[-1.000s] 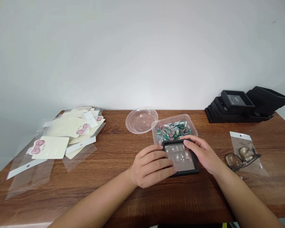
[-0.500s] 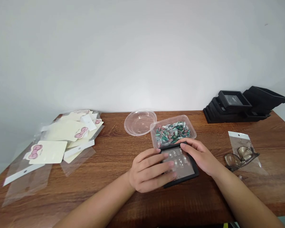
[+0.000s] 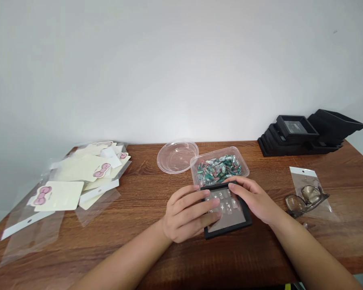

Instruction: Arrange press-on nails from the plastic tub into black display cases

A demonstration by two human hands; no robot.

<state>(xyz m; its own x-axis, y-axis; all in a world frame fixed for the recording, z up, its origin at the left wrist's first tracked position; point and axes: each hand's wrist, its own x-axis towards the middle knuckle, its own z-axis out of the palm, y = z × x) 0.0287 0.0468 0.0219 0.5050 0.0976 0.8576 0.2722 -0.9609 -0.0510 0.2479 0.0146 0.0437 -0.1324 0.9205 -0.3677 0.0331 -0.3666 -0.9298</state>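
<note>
A shallow black tray (image 3: 228,231) is held between my two hands in front of me. Small clear pieces printed with white stars and moons (image 3: 229,206), which look like press-on nails, lie in rows on its see-through surface. My left hand (image 3: 184,213) reaches over the tray's left edge, fingers slightly apart across the pieces; its thumb is hidden. At the upper right corner, my right hand (image 3: 257,199) grips the tray with its thumb on the rim. Just behind it is a clear plastic tub (image 3: 194,173) of green, pink and clear press-on nails (image 3: 219,168).
A round clear lid (image 3: 177,157) lies beside the tub. Cards with pink bows (image 3: 62,193) and clear bags (image 3: 33,237) are piled at left. Stacked black trays (image 3: 296,137) stand at back right. Glasses (image 3: 305,200) rest on a clear bag (image 3: 302,172) at right.
The fingers of my left hand have shifted slightly up and left, uncovering more of the tray's lower left. My right hand keeps its grip. The view has moved a little.
</note>
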